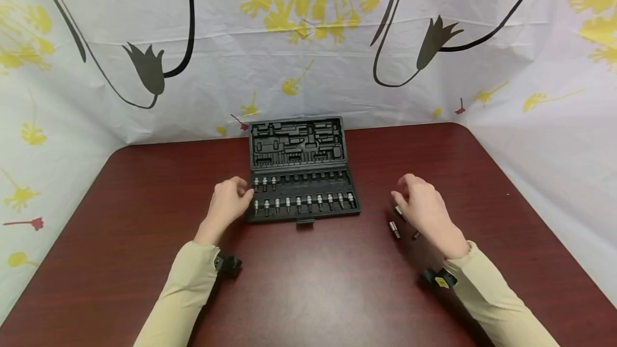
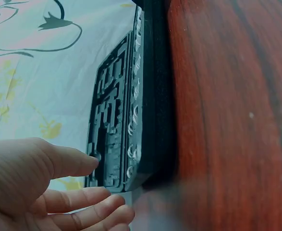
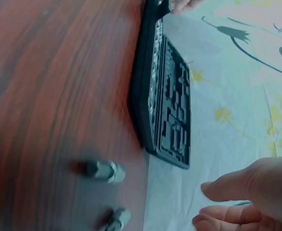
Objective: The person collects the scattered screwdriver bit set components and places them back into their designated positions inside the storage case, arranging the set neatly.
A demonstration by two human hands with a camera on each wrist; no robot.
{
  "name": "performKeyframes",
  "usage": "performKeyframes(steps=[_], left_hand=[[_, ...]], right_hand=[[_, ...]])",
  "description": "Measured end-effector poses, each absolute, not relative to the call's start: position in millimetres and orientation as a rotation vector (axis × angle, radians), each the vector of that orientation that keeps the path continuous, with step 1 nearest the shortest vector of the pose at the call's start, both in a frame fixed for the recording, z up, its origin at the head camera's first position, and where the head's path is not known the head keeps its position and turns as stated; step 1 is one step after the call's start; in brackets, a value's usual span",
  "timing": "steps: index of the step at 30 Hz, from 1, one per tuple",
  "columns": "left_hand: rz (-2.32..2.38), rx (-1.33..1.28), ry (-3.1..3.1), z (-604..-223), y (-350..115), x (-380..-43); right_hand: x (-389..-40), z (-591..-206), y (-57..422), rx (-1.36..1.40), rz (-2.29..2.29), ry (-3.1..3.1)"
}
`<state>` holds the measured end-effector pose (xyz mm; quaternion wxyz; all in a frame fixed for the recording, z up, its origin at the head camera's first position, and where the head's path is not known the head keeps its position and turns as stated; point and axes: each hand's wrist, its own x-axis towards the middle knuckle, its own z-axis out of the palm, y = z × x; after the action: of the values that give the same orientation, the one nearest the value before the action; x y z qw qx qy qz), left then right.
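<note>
A black socket-bit case (image 1: 297, 144) lies open on the table, its lid leaning back. Several silver bit sockets (image 1: 298, 205) fill the front row, and three more bit sockets (image 1: 264, 183) sit at the left end of the back row. At the case's left edge is my left hand (image 1: 227, 200), thumb and fingers apart and holding nothing. My right hand (image 1: 425, 206) hovers over loose bit sockets (image 1: 394, 229) right of the case, partly covering them. In the right wrist view its thumb and fingers (image 3: 227, 190) are spread with nothing between them.
The dark red wooden table (image 1: 313, 288) has its back edge against a white cloth (image 1: 202, 100) with flower prints. More of this cloth hangs at both sides. A latch (image 1: 305, 221) juts from the case's front edge.
</note>
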<state>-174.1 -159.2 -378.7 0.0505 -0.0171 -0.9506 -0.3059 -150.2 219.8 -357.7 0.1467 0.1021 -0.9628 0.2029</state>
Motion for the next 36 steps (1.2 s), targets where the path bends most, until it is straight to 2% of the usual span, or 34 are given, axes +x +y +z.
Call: performKeyframes(steps=[19,36], left_hand=[[-1.379,0.195,-2.912,-394,-165,-181],[-1.402,0.217,-2.903,-394,-163,-180]], right_hand=[[-132,-373,285,0.204,0.538,-2.978],[-128,-382,302,0.187,0.503,-3.125]])
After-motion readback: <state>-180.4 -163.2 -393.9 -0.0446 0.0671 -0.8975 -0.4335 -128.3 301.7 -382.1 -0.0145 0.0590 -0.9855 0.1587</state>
